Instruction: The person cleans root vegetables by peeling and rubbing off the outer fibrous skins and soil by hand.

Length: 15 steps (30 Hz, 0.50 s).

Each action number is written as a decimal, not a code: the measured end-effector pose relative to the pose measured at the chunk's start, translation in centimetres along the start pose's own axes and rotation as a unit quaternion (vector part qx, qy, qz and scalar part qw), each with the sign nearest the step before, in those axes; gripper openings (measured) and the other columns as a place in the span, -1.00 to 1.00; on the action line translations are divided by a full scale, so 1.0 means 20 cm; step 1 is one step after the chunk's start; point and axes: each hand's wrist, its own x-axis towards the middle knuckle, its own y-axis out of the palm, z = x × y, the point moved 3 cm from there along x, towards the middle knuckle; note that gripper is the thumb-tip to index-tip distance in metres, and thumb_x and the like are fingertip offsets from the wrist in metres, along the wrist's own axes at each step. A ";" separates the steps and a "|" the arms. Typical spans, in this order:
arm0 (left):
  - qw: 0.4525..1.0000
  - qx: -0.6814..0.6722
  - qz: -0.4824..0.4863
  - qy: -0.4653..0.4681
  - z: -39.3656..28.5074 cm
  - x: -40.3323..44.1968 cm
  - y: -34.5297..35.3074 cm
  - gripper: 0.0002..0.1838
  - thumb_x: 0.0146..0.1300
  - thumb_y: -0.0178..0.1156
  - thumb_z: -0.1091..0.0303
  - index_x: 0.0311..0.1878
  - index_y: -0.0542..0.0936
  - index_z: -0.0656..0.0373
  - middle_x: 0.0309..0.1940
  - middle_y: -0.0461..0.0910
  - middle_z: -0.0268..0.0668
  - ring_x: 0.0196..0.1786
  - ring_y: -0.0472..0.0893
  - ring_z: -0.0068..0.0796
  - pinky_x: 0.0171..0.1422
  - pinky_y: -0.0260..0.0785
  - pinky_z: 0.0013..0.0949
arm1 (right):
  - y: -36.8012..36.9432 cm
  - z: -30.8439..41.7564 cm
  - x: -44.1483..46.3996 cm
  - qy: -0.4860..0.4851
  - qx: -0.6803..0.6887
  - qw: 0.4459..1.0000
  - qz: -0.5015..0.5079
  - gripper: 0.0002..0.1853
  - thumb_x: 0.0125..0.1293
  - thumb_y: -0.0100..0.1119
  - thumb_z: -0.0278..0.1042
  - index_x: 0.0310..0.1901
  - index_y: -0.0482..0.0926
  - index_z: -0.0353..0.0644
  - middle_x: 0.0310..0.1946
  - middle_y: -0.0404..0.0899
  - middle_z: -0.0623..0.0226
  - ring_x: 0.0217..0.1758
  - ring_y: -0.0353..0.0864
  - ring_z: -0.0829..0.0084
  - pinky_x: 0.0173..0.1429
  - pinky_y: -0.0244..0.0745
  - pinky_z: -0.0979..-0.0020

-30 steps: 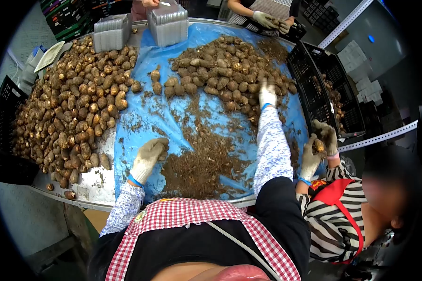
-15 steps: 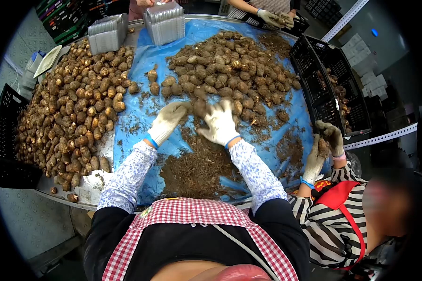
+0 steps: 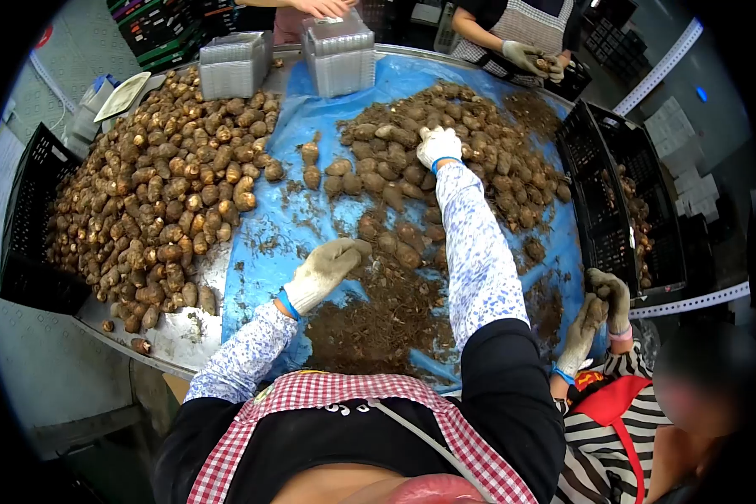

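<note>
Both my hands wear pale, soil-stained work gloves. My right hand reaches into the far pile of small brown taro corms, its fingers bent down on them; what lies under the fingers is hidden. Lower and to the left, my left hand hovers low over the blue plastic sheet, its fingers stretched to the right in a cupped shape. A few loose taro corms lie just beyond its fingertips. Below them spreads a bed of dark soil and root fibres.
A large heap of cleaner taro corms fills the left side, beside a black crate. Clear plastic boxes stand in stacks at the back. Black crates line the right edge. A co-worker's gloved hands are close by.
My right hand has moved forward from beside my left hand onto the far pile. My left hand has drawn back toward me, and loose taro corms now show between them. The view has shifted.
</note>
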 end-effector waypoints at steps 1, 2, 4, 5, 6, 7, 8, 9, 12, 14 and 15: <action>1.000 -0.009 0.004 -0.028 0.00 -0.02 -0.01 -0.64 0.47 -0.02 0.31 0.18 0.53 0.32 -0.09 0.66 -0.17 -0.19 0.61 -0.48 -0.04 0.51 -0.39 | 0.01 0.02 -0.01 0.028 0.051 0.998 0.035 -0.53 0.28 0.06 -0.18 0.24 0.50 0.07 0.28 0.43 0.10 0.32 0.38 -0.04 0.31 0.37 0.05; 0.997 -0.069 -0.008 -0.020 0.03 -0.02 -0.02 -0.64 0.47 -0.02 0.31 0.17 0.54 0.33 -0.10 0.66 -0.18 -0.21 0.60 -0.48 -0.06 0.50 -0.39 | 0.01 0.03 -0.05 0.004 0.065 0.997 0.031 -0.53 0.27 0.04 -0.19 0.22 0.50 -0.01 0.24 0.45 0.02 0.27 0.43 -0.06 0.30 0.39 0.08; 0.982 -0.189 -0.027 -0.006 0.09 -0.04 0.00 -0.64 0.48 -0.01 0.31 0.15 0.54 0.35 -0.12 0.65 -0.19 -0.24 0.58 -0.49 -0.11 0.49 -0.39 | 0.03 0.03 -0.17 -0.024 0.071 0.995 0.061 -0.51 0.23 0.08 -0.20 0.21 0.49 -0.12 0.22 0.44 -0.08 0.25 0.45 -0.10 0.31 0.40 0.10; 0.988 -0.149 -0.027 -0.034 0.09 -0.04 0.00 -0.65 0.48 -0.01 0.33 0.16 0.53 0.37 -0.16 0.63 -0.20 -0.26 0.55 -0.51 -0.15 0.46 -0.41 | 0.04 0.03 -0.24 -0.057 0.096 0.993 0.041 -0.48 0.19 0.14 -0.20 0.19 0.47 -0.20 0.20 0.43 -0.16 0.21 0.47 -0.11 0.30 0.41 0.11; 0.987 -0.160 -0.023 -0.027 0.10 -0.04 0.02 -0.65 0.48 -0.02 0.34 0.16 0.52 0.39 -0.20 0.62 -0.22 -0.28 0.53 -0.52 -0.17 0.45 -0.42 | 0.05 0.02 -0.31 -0.040 0.109 0.992 0.052 -0.47 0.16 0.20 -0.22 0.18 0.47 -0.19 0.21 0.43 -0.12 0.24 0.44 -0.08 0.33 0.38 0.10; 0.985 -0.170 -0.018 -0.020 0.12 -0.04 0.04 -0.64 0.48 -0.02 0.34 0.16 0.51 0.40 -0.24 0.61 -0.24 -0.31 0.51 -0.53 -0.19 0.43 -0.42 | 0.01 0.05 -0.43 -0.058 0.103 0.992 0.036 -0.48 0.16 0.21 -0.24 0.18 0.47 -0.18 0.21 0.43 -0.09 0.25 0.43 -0.06 0.34 0.36 0.10; 0.984 -0.179 -0.014 -0.012 0.12 -0.04 0.07 -0.64 0.48 -0.03 0.34 0.16 0.51 0.41 -0.28 0.59 -0.26 -0.33 0.49 -0.53 -0.21 0.42 -0.43 | -0.01 0.07 -0.53 -0.077 0.096 0.992 0.018 -0.49 0.16 0.21 -0.25 0.17 0.48 -0.18 0.22 0.43 -0.06 0.26 0.41 -0.04 0.35 0.35 0.10; 0.981 -0.194 0.007 0.017 0.10 -0.05 0.09 -0.63 0.49 -0.06 0.35 0.17 0.49 0.45 -0.34 0.54 -0.30 -0.37 0.45 -0.54 -0.25 0.38 -0.44 | -0.04 0.10 -0.62 -0.087 0.126 0.988 0.012 -0.50 0.15 0.24 -0.28 0.16 0.48 -0.17 0.23 0.43 -0.01 0.29 0.37 0.00 0.38 0.31 0.09; 0.985 -0.172 0.004 0.022 0.03 -0.08 0.12 -0.61 0.49 -0.09 0.35 0.19 0.46 0.47 -0.39 0.49 -0.34 -0.41 0.39 -0.56 -0.29 0.33 -0.45 | 0.06 0.12 -0.79 -0.048 0.435 0.899 0.001 -0.46 0.22 0.32 -0.22 0.20 0.45 -0.26 0.18 0.49 -0.02 0.27 0.46 0.01 0.34 0.38 0.17; 0.976 -0.212 0.019 0.046 0.03 -0.10 0.11 -0.50 0.52 -0.05 0.20 0.31 0.35 0.44 -0.10 0.53 -0.16 -0.13 0.53 -0.43 -0.04 0.44 -0.39 | -0.10 0.20 -1.03 0.015 0.472 0.879 -0.073 -0.28 0.31 0.29 -0.21 0.38 0.24 -0.38 0.27 0.42 -0.13 0.36 0.42 0.09 0.34 0.40 0.24; 0.956 -0.288 -0.001 0.060 0.02 -0.12 0.13 -0.46 0.52 -0.05 0.16 0.34 0.31 0.42 0.00 0.51 -0.10 -0.03 0.53 -0.39 0.04 0.45 -0.35 | -0.02 0.21 -1.09 0.024 0.516 0.848 -0.120 -0.26 0.32 0.28 -0.22 0.41 0.19 -0.37 0.26 0.42 -0.15 0.36 0.41 0.09 0.33 0.41 0.24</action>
